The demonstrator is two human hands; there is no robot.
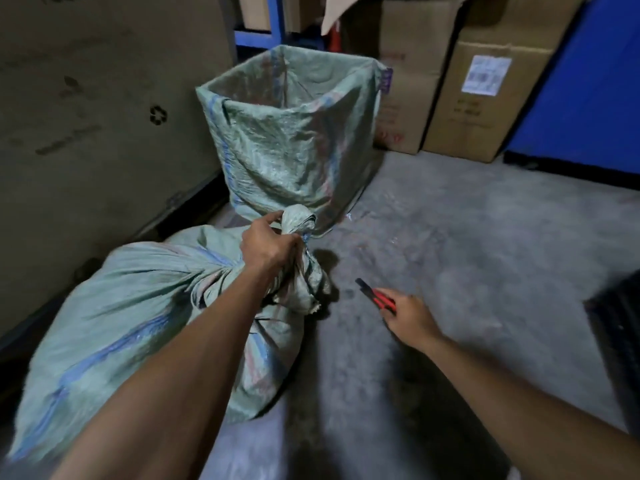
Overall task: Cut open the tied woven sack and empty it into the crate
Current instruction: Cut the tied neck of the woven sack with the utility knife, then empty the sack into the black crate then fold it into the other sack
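A full pale green woven sack [131, 306] with blue and pink stripes lies on its side on the concrete floor. Its neck [301, 223] is bunched and tied, pointing up and away from me. My left hand [268, 245] is closed around that neck just below the knot. My right hand [410, 317] holds a red and black utility knife [375, 295], its tip pointing at the sack's neck but a short gap away from it. A dark crate [614, 341] shows only partly at the right edge.
An open, upright woven sack [294, 133] stands just behind the tied one. Cardboard boxes [485, 98] are stacked at the back, a large carton wall [104, 116] rises on the left, and a blue panel [588, 98] stands at the right. Grey concrete floor [467, 237] lies between.
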